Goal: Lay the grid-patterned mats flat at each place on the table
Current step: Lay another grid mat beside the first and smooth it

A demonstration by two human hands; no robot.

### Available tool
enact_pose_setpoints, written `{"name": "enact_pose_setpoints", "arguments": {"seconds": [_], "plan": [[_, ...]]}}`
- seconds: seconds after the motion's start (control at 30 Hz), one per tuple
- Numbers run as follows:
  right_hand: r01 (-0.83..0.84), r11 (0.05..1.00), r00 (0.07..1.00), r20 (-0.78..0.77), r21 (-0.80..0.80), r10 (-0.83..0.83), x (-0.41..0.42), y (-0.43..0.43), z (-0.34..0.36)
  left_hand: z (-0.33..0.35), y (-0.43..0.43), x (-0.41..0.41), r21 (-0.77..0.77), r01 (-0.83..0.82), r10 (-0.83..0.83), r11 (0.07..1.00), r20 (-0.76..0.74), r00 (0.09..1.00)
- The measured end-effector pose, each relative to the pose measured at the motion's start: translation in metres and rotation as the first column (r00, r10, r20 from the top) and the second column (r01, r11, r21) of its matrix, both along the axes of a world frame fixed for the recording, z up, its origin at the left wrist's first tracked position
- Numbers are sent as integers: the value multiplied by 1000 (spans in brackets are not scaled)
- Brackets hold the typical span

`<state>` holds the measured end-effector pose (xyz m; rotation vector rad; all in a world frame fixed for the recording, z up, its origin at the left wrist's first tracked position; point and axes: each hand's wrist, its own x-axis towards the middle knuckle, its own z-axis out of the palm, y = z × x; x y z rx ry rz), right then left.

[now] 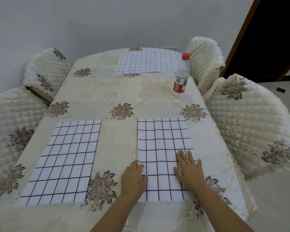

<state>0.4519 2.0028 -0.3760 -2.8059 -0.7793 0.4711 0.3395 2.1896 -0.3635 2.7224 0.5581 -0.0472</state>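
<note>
Grid mats: thin woven cloth, matt; I read the same on the 7 o'clock mat [65,161], 5 o'clock mat [162,139] and 12 o'clock mat [146,61].
Tablecloth [117,91]: embroidered fabric, faint sheen.
Water bottle [181,76] at 1 o'clock: clear glossy plastic.
Chair covers [251,118]: quilted cloth, matt.

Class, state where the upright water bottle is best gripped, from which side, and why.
Probably wrap the right hand round the straight labelled body of the bottle, coming from the right edge of the table: it stands upright, nearest that side.

Two mats [60,163] near, third [147,61] far, bottle [181,76] right.
</note>
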Motion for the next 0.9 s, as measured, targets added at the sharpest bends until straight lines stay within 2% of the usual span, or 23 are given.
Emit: {"name": "enact_pose_setpoints", "arguments": {"seconds": [0.07,0.13,0.23,0.37,0.53,0.67,0.77,0.9], "plan": [[6,1000,1000,13,23,-6,4,2,-1,-1,1,3,92,-17,16,996,14,1000],[-2,999,1000,15,44,1,8,10,1,1,0,11,115,-11,7,993,39,999],[-36,995,995,91,92,28,11,32,3,-3,-1,32,180,146,-163,973,83,983],[-87,994,992,100,68,80,19,65,2,-3,0,71,160,297,-281,941,-115,953],[-80,997,993,85,15,78,45,87,-3,-9,12,106,110,256,-233,960,-188,954],[-78,997,993,84,11,77,71,102,-8,-14,24,126,51,176,-170,983,-102,980],[-70,997,993,93,33,67,93,110,-11,-23,36,143,53,129,-126,990,-62,990],[-61,998,991,123,28,57,118,114,-18,-29,51,166,117,108,-98,987,-87,991]]}}
